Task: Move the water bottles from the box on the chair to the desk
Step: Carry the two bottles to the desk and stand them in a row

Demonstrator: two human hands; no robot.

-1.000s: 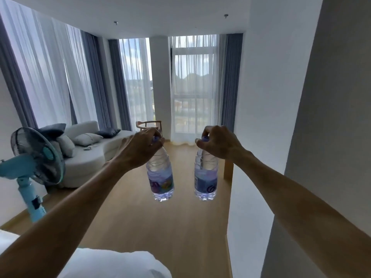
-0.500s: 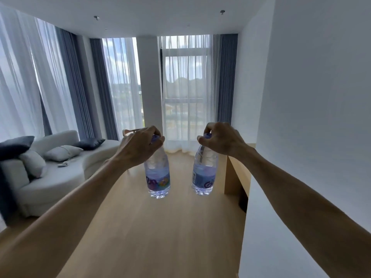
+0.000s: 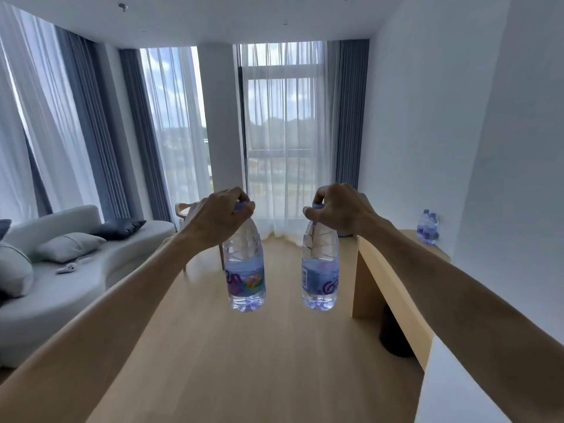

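Observation:
My left hand (image 3: 218, 215) grips the cap of a clear water bottle (image 3: 244, 270) with a purple label, which hangs upright in the air. Beside it, my right hand (image 3: 338, 209) holds a second water bottle (image 3: 320, 273) by its cap at the same height. Both arms stretch forward over the wooden floor. The light wooden desk (image 3: 387, 270) runs along the right wall, just right of the right bottle. At its far end against the wall stand two more water bottles (image 3: 427, 226). The box is not in view.
A white sofa (image 3: 61, 288) with grey and dark cushions fills the left side. A wooden chair (image 3: 189, 209) shows partly behind my left hand. A dark round bin (image 3: 393, 334) sits under the desk. A white wall corner (image 3: 488, 270) juts out at right. Curtained windows close the far end.
The view has swung to the right: the fan and the white bedding have left the frame, and the desk with its two bottles has come into sight. Both hands keep their hold on the bottles.

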